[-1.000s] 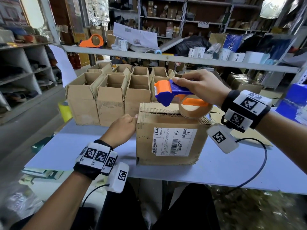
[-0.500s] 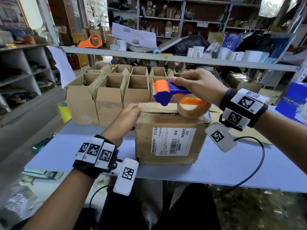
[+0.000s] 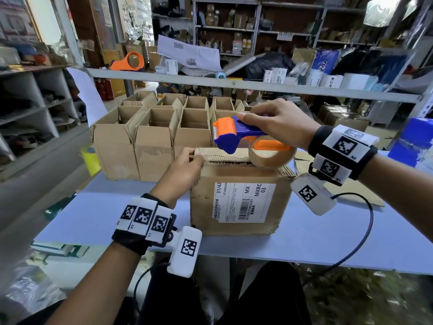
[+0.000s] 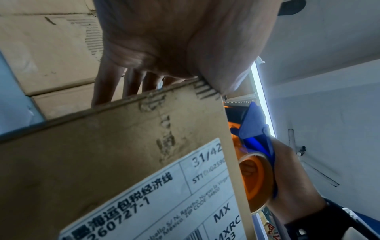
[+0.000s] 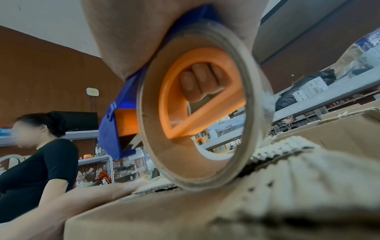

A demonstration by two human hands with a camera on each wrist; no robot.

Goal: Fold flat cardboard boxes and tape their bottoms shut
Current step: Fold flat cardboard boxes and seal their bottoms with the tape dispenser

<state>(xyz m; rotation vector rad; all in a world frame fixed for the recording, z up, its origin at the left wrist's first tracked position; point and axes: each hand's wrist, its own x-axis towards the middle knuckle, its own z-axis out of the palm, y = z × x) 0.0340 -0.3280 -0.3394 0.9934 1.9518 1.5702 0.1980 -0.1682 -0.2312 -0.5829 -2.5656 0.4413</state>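
Shelving crowded with stock filled the upper half of the head view, and below it a pale blue worktop (image 3: 328, 233) spanned the middle of the frame. Toward the upper left of the worktop stood the folded boxes (image 3: 154, 139), open tops up, in two rows: four could be counted in the nearer row and about four behind, though the far right ones were hidden by the hand. They were likely parked there to keep the front free.

At the centre sat the labelled box (image 3: 239, 198), its flaps uppermost, probably turned bottom-up so the seam could be taped. One such box was in hand, and its flaps were not yet flat: a dark gap showed under the corrugated edge.

The left hand (image 3: 180, 174) lay against the box's upper left corner, fingers curled over the flap edge and gripping it, apparently to hold the flaps down and steady the box. The right hand (image 3: 278, 123) held the single blue and orange tape dispenser (image 3: 236, 136) just above the flaps; its grip was wrapped tight round the handle, fingers showing through the core in the right wrist view. The tape roll (image 3: 271, 153) rested near the right end of the top. No tape appeared laid on the seam.

A second, orange dispenser (image 3: 128, 61) lay on the shelf at upper left.
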